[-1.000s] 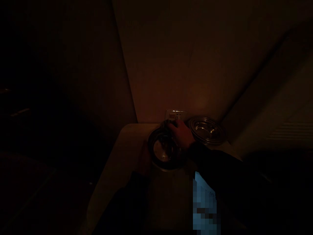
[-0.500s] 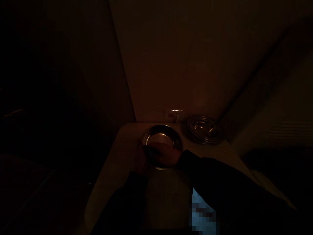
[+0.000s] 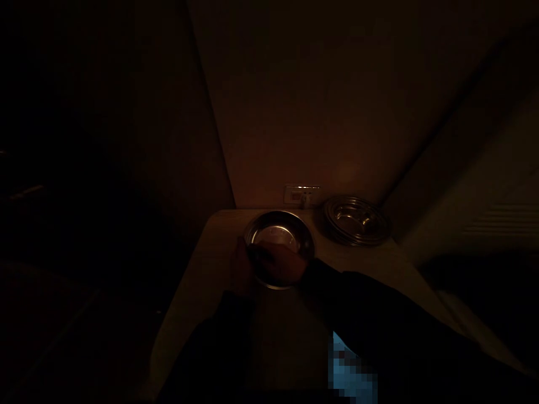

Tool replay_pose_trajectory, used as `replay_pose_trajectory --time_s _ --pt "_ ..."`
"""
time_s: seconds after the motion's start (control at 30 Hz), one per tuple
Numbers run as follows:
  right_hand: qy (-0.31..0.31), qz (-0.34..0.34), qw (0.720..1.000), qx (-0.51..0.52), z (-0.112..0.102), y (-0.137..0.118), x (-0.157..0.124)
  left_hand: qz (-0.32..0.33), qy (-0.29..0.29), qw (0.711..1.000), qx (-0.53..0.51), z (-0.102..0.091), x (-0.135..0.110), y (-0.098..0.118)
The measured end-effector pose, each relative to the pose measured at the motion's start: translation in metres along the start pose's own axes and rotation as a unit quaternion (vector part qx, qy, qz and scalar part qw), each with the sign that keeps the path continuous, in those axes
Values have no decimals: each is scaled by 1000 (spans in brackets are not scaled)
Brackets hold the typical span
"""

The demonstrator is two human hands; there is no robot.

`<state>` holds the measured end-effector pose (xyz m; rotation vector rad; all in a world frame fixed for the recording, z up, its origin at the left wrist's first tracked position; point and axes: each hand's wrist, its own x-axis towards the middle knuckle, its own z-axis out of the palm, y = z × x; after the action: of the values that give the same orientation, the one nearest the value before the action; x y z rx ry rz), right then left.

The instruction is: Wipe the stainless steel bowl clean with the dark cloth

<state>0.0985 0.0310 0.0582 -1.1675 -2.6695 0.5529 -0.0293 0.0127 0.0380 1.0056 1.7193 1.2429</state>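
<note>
A round, shiny metal bowl (image 3: pixel 305 230) stands on a pale wooden table. At its left rim is my left hand (image 3: pixel 241 266), closed against the edge; its fingers are largely lost in the dark. My right hand (image 3: pixel 284 262) reaches over the near side of the bowl with its fingers curled inside. Whatever those fingers hold, if anything, is too dark to make out. Both forearms are in dark sleeves.
Stacked metal dishes (image 3: pixel 357 227) stand at the table's back right. Behind the table (image 3: pixel 202 264) is a wall with a socket (image 3: pixel 302 194) and a plug in it. A blurred, bluish lit patch (image 3: pixel 351 376) shows at the bottom.
The right hand has shifted slightly within the bowl, its fingers a little nearer the left rim. Bowl and left hand stay in nearly the same place; the view has moved slightly.
</note>
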Motion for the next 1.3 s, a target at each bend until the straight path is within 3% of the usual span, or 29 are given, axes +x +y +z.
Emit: replay_pose_trajectory --time_s 0.1,0.17,0.27,0.47,0.63,0.73,0.9,1.0,1.13,1.2,1.3 --pt "-72 -44 996 -7 -17 6 -23 40 19 996 79 -4 -2 2" --pt "-100 -34 991 -83 -32 13 -37 58 12 994 96 -4 -3 3" --pt "-90 -8 983 -160 -39 14 -44 46 14 996 77 -1 -3 5" --pt "-18 -60 984 -167 -9 3 -13 0 -16 999 29 3 -4 2" --pt "9 -140 953 -270 -33 20 17 33 -35 995 87 4 3 -6" --pt "16 -89 951 -295 -53 35 16 28 -30 993 111 4 6 -7" --pt "-3 26 953 -303 -78 49 -16 42 -41 994 97 1 -2 0" --pt "-8 15 955 -296 -93 44 -23 42 -40 993 98 -1 -6 5" --pt "5 -23 951 -309 -105 39 -7 66 -46 988 130 -3 -7 7" --pt "-24 -17 949 -313 -103 44 -5 59 -38 989 127 -4 -8 8" --pt "-57 -3 951 -305 -91 51 -23 23 -29 996 87 -2 -11 11"
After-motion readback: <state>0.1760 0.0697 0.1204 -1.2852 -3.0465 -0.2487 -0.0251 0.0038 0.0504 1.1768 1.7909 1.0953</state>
